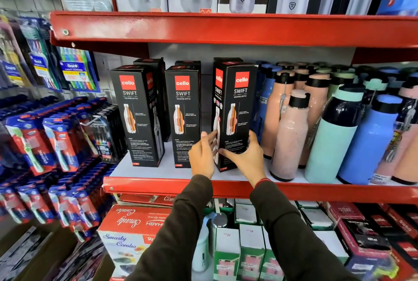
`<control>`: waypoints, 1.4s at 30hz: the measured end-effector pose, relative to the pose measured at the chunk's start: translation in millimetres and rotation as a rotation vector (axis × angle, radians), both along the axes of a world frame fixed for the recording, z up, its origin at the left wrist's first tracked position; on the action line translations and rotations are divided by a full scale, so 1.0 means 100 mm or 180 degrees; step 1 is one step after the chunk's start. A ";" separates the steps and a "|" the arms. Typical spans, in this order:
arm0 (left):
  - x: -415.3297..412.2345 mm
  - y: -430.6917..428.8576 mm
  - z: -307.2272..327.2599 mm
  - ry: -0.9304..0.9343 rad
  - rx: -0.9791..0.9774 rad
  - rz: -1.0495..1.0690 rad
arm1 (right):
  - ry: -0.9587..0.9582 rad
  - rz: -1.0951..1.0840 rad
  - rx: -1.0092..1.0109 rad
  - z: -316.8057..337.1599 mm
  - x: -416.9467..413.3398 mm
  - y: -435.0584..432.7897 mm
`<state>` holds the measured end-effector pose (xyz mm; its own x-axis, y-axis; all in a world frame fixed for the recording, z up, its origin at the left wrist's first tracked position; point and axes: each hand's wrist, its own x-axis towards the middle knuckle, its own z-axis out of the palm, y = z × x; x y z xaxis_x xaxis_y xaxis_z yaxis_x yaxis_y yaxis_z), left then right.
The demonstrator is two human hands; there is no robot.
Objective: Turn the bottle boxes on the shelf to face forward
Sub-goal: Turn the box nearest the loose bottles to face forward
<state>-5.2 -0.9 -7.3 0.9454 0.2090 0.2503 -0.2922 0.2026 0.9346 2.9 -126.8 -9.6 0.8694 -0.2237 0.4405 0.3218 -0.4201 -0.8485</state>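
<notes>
**Third box gripped low, corner still showing**

Now the rightmost bottle box (pixel 234 113) is held from both sides near its base. The left hand (pixel 202 156) is laid flat against the left panel, its fingers (pixel 209 137) extended and close together; the right hand (pixel 247 156) is cupped round the front and right edge, thumb stretched across the lower print, fingers curled behind. The low grip looks chosen so the tall carton can be pivoted on the shelf (pixel 158 170) without being tipped.

Two panels of this box are seen at once, so it is judged to be angled and not yet square. It stands at the front of the middle shelf, just beside the loose bottles (pixel 291 136).

Three front boxes are counted: the left box (pixel 138 115), the middle box (pixel 183 115) and the held one. Tops of at least three more are glimpsed behind. The loose bottles are too crowded to be counted.
</notes>
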 end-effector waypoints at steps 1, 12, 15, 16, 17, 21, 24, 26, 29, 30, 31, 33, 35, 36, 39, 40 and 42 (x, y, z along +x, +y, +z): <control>0.00 0.00 -0.01 -0.0066 0.0048 0.0060 | -0.0016 -0.0035 0.0012 0.01 -0.01 0.01; 0.18 0.06 0.03 -0.0122 0.1137 0.0212 | -0.0117 0.0528 0.0152 0.15 0.02 -0.12; 0.17 0.07 0.03 -0.0159 0.1174 0.0252 | -0.0079 0.0721 0.0198 0.12 0.04 -0.13; 0.16 0.07 0.02 -0.0181 0.1191 0.0286 | -0.0086 0.0778 0.0184 0.11 0.05 -0.14; 0.16 0.07 0.01 -0.0204 0.1190 0.0326 | -0.0089 0.0802 0.0163 0.10 0.06 -0.14; 0.15 0.04 -0.03 -0.0267 0.1187 0.0484 | -0.0126 0.0787 0.0153 0.10 0.05 -0.12; 0.14 0.01 -0.07 -0.0295 0.1256 0.0513 | -0.0097 0.0821 0.0077 0.10 0.03 -0.12; 0.14 -0.02 -0.10 -0.0267 0.1316 0.0475 | -0.0035 0.0807 0.0078 0.10 0.03 -0.13; 0.18 -0.05 -0.17 -0.0178 0.1328 0.0385 | 0.0047 0.0750 0.0063 0.04 0.06 -0.14; 0.19 -0.06 -0.20 -0.0153 0.1338 0.0383 | 0.0063 0.0727 0.0060 0.02 0.08 -0.15; 0.20 -0.07 -0.21 -0.0134 0.1357 0.0391 | 0.0080 0.0708 0.0055 0.00 0.09 -0.15; 0.20 -0.08 -0.25 -0.0122 0.1374 0.0405 | 0.0103 0.0648 0.0035 -0.03 0.12 -0.15; 0.21 -0.09 -0.27 -0.0122 0.1400 0.0445 | 0.0062 0.0628 0.0015 -0.04 0.13 -0.15; 0.22 -0.09 -0.28 -0.0115 0.1409 0.0469 | 0.0039 0.0621 0.0002 -0.05 0.15 -0.15; 0.25 -0.09 -0.30 -0.0098 0.1429 0.0480 | 0.0050 0.0580 -0.0016 -0.07 0.18 -0.16; 0.26 -0.10 -0.30 -0.0095 0.1433 0.0469 | 0.0038 0.0562 0.0005 -0.09 0.19 -0.17; 0.27 -0.10 -0.30 -0.0087 0.1425 0.0456 | 0.0028 0.0530 0.0065 -0.10 0.19 -0.17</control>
<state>21.4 -10.8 -37.5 0.9066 0.2028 0.3700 -0.3136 -0.2630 0.9124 21.7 -144.2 -19.8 0.8990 -0.0851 0.4296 0.3781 -0.3442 -0.8594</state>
